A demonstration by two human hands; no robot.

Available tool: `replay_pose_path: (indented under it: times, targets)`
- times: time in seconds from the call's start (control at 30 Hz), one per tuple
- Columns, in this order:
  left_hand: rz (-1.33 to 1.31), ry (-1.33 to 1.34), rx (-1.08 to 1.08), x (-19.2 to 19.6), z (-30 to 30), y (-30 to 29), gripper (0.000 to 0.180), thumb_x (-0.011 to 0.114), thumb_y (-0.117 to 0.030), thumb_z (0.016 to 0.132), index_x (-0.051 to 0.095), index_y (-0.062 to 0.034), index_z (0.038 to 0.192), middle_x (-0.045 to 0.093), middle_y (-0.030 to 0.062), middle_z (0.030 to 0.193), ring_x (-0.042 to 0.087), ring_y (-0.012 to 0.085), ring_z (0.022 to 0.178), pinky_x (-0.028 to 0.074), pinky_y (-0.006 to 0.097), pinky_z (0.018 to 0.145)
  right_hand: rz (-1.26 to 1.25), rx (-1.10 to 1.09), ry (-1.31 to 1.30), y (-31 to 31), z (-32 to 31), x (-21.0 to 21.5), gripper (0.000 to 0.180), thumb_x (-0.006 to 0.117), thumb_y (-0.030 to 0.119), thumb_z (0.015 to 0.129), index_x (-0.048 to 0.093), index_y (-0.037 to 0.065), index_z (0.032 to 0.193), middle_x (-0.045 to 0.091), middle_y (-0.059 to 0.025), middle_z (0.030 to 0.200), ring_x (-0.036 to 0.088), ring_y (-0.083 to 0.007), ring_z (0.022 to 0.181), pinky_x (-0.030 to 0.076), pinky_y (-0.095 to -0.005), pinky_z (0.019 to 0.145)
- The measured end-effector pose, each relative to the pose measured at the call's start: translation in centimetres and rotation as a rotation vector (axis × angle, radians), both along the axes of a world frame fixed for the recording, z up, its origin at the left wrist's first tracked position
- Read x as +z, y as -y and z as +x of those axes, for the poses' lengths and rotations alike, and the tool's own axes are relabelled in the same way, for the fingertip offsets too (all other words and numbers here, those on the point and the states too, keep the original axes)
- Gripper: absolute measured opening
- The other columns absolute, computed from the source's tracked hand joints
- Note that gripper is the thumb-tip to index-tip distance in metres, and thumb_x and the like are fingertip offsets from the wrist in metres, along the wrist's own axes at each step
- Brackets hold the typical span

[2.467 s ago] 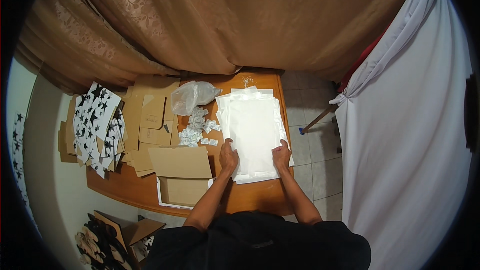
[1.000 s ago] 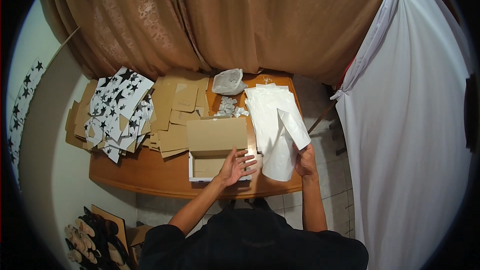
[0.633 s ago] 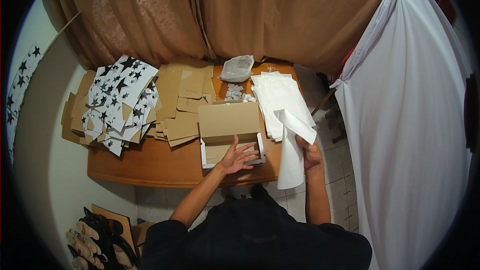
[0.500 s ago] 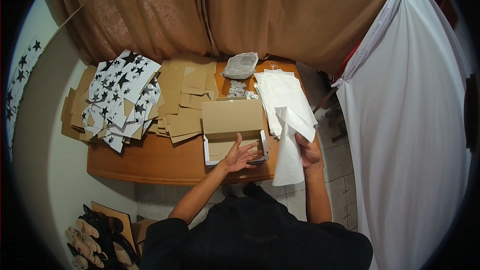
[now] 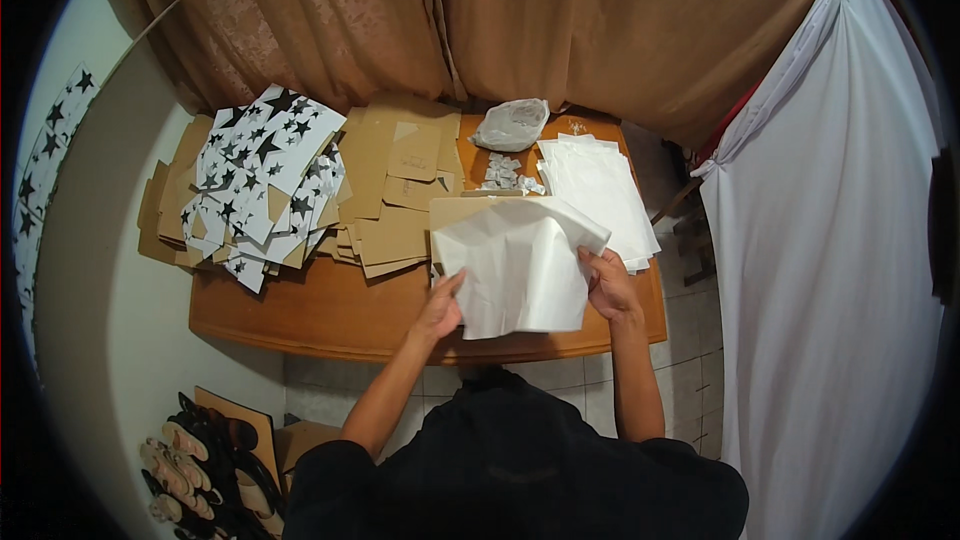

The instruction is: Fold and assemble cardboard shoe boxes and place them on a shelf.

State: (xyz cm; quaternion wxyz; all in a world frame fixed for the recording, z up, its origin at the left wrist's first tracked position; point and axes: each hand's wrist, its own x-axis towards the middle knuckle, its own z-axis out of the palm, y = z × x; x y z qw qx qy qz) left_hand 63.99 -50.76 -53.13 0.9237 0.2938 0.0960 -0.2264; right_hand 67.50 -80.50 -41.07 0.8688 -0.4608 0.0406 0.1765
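Observation:
A sheet of white paper (image 5: 520, 270) is stretched between my two hands, bowed and slightly creased. My left hand (image 5: 440, 310) pinches its left edge, and my right hand (image 5: 610, 285) grips the right edge. Under and behind the sheet stands an open cardboard box; only the top of its brown lid (image 5: 455, 212) and a sliver of its left side show. The box's inside is hidden by the paper. Just beyond my right hand lies a stack of white paper sheets (image 5: 600, 195) on the wooden table (image 5: 300, 315).
Flat brown cardboard pieces (image 5: 400, 230) and a heap of star-printed white cardboard (image 5: 265, 170) cover the table's left. Small grey packets (image 5: 505, 175) and a translucent plastic bag (image 5: 512, 125) sit behind the box. Shoes (image 5: 190, 470) stand lower left; a white curtain (image 5: 800, 290) hangs right.
The sheet, hanging folded from my right hand before, is now spread over the box. My left hand, open then, has closed on its left edge. The view has shifted slightly.

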Motion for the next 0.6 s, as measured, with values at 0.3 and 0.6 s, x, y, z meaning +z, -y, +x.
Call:
replay_pose_path:
  times: [0.3, 0.6]
  targets:
    - [0.766, 0.047, 0.216, -0.3, 0.9, -6.3, 0.024, 0.065, -0.004, 0.097, 0.063, 0.0059, 0.118, 0.071, 0.0121, 0.11, 0.068, 0.0153, 0.096, 0.056, 0.029, 0.084, -0.968, -0.229, 0.246, 2.1, 3.1, -8.9, 0.024, 0.07, 0.018, 0.093, 0.067, -0.003, 0.105, 0.072, -0.0084, 0.091, 0.064, -0.0148, 0.076, 0.051, -0.0284, 0.073]
    - [1.193, 0.005, 0.247, -4.3, 1.0, -6.7, 0.013, 0.074, -0.008, 0.089, 0.066, 0.0016, 0.094, 0.064, 0.0021, 0.079, 0.058, 0.0092, 0.07, 0.049, 0.025, 0.064, -1.234, -0.311, 0.166, 2.4, 1.8, -15.2, 0.026, 0.074, 0.02, 0.086, 0.07, -0.004, 0.091, 0.068, -0.0114, 0.073, 0.061, -0.0183, 0.066, 0.051, -0.0337, 0.065]
